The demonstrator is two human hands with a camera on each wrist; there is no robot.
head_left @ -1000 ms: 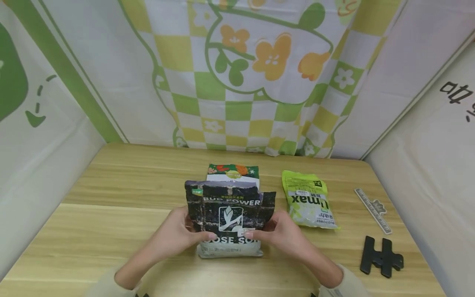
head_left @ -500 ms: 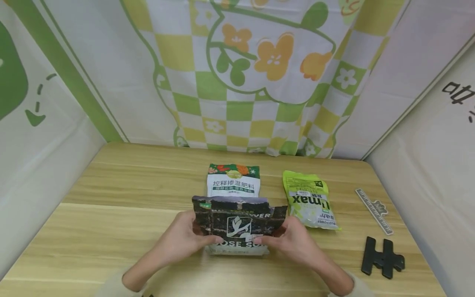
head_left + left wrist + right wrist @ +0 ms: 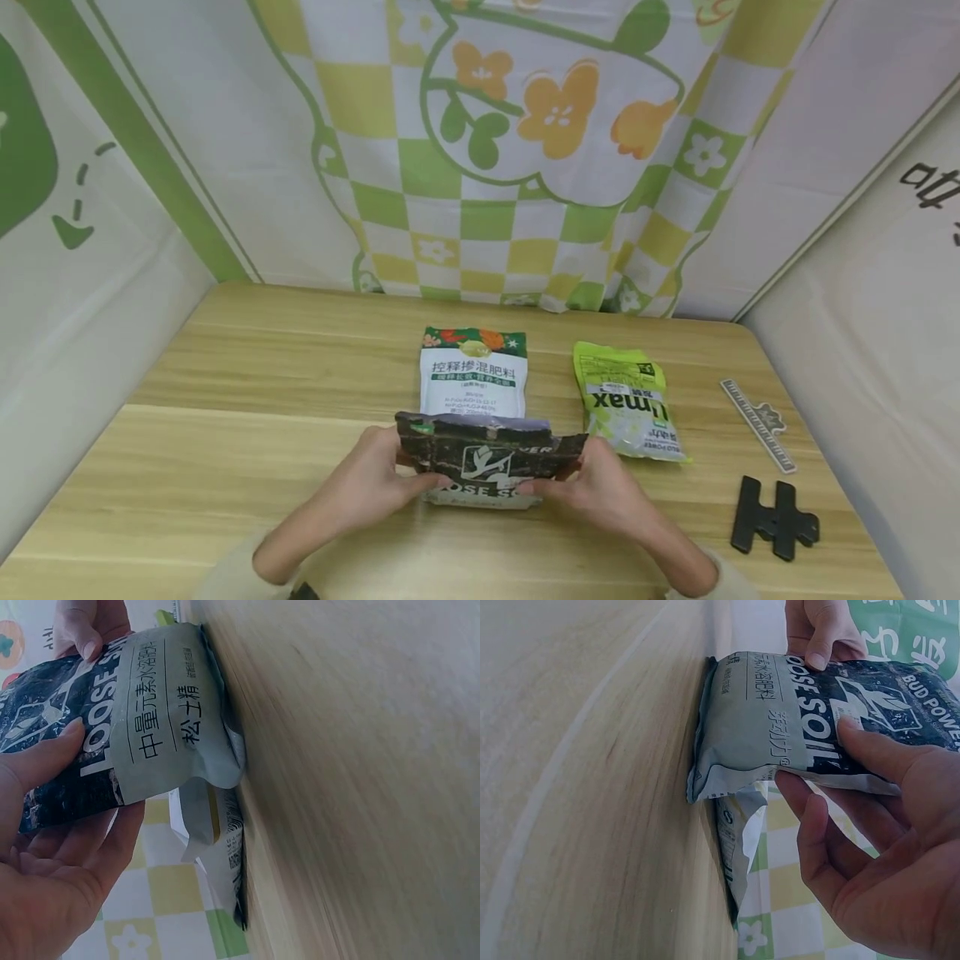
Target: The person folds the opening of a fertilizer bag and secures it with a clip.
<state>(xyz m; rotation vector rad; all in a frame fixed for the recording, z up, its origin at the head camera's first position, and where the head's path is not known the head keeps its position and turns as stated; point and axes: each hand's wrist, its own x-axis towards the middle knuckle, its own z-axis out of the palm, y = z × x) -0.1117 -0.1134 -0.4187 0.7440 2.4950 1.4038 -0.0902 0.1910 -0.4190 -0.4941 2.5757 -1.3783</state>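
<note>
Both hands hold a dark fertilizer bag (image 3: 487,462) with a pale grey lower part and "LOOSE SOIL" lettering. My left hand (image 3: 375,479) grips one side, thumb on the front and fingers behind. On the opposite side, my right hand (image 3: 607,483) pinches it the same way. The bag's grey bottom (image 3: 176,712) is at the tabletop; whether it touches is unclear. Its top edge leans toward me, so the front looks foreshortened from above. Just behind it lies a white-and-green fertilizer bag (image 3: 472,375), its lower part hidden.
A yellow-green bag (image 3: 626,400) marked "Umax" lies to the right, upside down to me. Farther right are a small grey ruler (image 3: 757,425) and a black plastic clip (image 3: 783,521). A checked curtain (image 3: 480,225) hangs behind the wooden table (image 3: 225,433).
The dark bag has shifted slightly right, and its top has tipped down toward me. More of the white-and-green bag behind now shows. Both hands keep their hold.
</note>
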